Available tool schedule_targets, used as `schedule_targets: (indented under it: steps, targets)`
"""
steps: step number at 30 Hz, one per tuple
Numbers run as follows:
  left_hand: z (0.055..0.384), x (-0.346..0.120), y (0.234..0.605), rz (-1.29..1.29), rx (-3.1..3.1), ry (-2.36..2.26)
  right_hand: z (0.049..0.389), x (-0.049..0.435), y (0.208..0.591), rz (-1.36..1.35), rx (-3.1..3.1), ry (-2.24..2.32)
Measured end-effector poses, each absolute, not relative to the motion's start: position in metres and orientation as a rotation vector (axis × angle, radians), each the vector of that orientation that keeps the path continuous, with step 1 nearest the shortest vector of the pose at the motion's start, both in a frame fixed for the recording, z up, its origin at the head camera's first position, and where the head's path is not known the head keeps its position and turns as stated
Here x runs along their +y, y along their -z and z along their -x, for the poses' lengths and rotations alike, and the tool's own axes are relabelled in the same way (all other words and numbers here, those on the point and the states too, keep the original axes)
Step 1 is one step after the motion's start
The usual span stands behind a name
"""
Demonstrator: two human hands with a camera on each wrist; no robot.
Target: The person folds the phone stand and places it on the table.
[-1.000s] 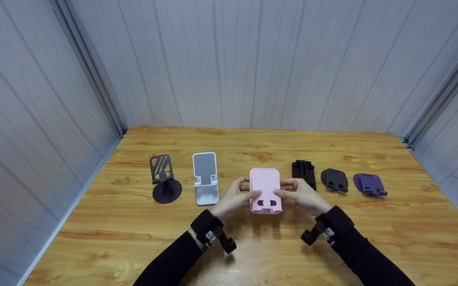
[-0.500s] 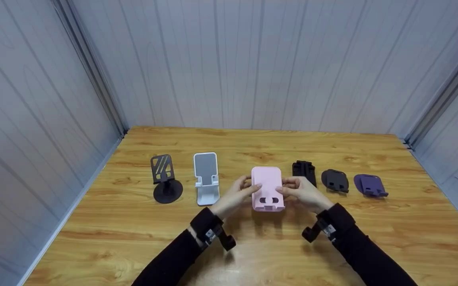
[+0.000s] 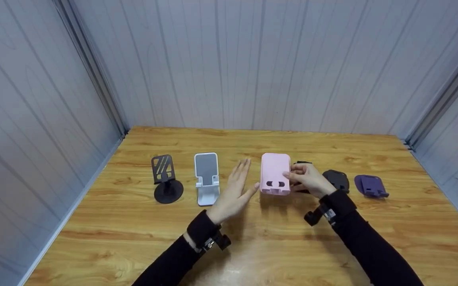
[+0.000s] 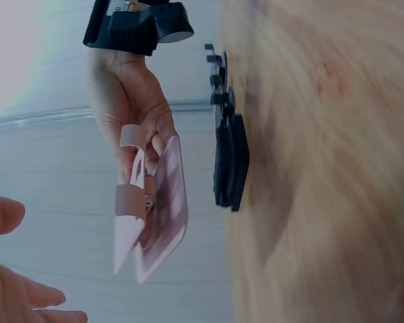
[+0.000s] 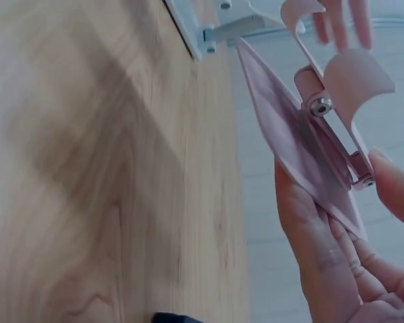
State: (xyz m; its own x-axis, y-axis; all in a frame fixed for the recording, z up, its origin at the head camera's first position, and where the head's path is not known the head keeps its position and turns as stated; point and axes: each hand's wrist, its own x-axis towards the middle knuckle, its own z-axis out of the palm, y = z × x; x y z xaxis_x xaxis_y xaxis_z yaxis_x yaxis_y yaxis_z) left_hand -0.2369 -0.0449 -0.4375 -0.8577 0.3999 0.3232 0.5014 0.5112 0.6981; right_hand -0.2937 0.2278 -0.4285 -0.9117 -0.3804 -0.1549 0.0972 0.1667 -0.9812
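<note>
A pink phone stand (image 3: 275, 171), folded nearly flat, is held above the table by my right hand (image 3: 312, 180). The thumb lies on its front plate and the fingers are behind it. In the right wrist view the pink stand (image 5: 303, 128) shows its base plate, hinge bolts and two curved hooks. My left hand (image 3: 233, 194) is off to the left of the stand, fingers straight and spread, holding nothing. The left wrist view shows the stand (image 4: 151, 202) apart from the fingertips (image 4: 44, 296) of the left hand.
A white phone stand (image 3: 207, 178) and a black one with a round base (image 3: 167, 191) stand unfolded on the left. To the right lie a black folded stand (image 3: 303, 162), partly hidden by my right hand, a dark grey one (image 3: 337, 180) and a purple one (image 3: 372, 186).
My left hand has let go of the pink stand and moved off it with its fingers straightened. The right hand has carried the stand to the right and farther back.
</note>
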Motion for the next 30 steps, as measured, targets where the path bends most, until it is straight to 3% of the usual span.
schedule_targets:
  steps: [14,30]
  targets:
    - [0.231,-0.052,0.444,0.754,-2.719,0.637,0.325,0.213,0.436,-0.011,2.237,1.663]
    - [0.232,-0.056,0.445,0.736,-2.743,0.586,0.342,0.211,0.446,-0.072,2.472,1.356]
